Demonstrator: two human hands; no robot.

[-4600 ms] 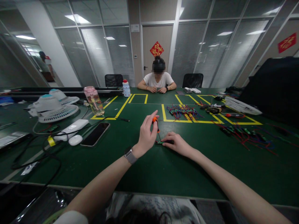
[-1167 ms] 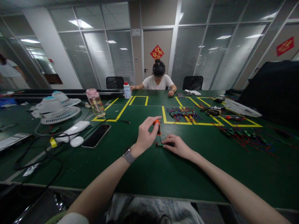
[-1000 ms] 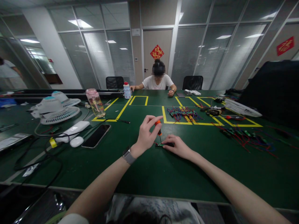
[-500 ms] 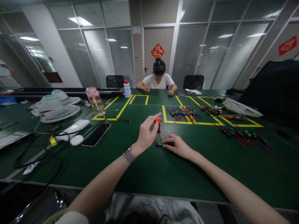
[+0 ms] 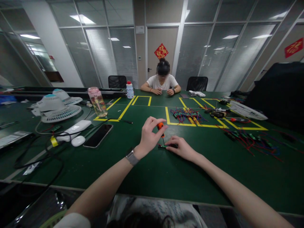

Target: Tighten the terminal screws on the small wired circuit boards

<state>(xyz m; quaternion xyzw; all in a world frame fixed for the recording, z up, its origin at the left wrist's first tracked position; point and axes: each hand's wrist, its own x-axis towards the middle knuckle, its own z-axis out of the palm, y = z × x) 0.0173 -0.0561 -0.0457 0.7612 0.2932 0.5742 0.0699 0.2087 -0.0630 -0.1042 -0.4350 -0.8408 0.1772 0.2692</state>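
Observation:
My left hand point(image 5: 150, 136), with a watch on its wrist, has thumb and fingers curved round the orange and black handle of a screwdriver point(image 5: 161, 126). The screwdriver stands nearly upright, its thin shaft reaching down to a small green circuit board point(image 5: 162, 146). That board lies on the green table point(image 5: 142, 177). My right hand point(image 5: 181, 148) rests low beside it, fingertips pressing on the board's right part and partly covering it. Whether the tip sits in a screw is too small to tell.
Wired circuit boards point(image 5: 186, 115) lie in yellow-taped areas, with more point(image 5: 254, 139) at the right. A phone point(image 5: 98, 136), white earbud case point(image 5: 78, 141), cables, fans point(image 5: 60, 114) and a pink-lidded bottle point(image 5: 98, 103) are on the left. A person point(image 5: 162, 82) sits opposite.
My left thumb and fingers have shifted round the screwdriver handle, the thumb now further right. My right hand holds its place. Across the table, the person's hands have come closer together.

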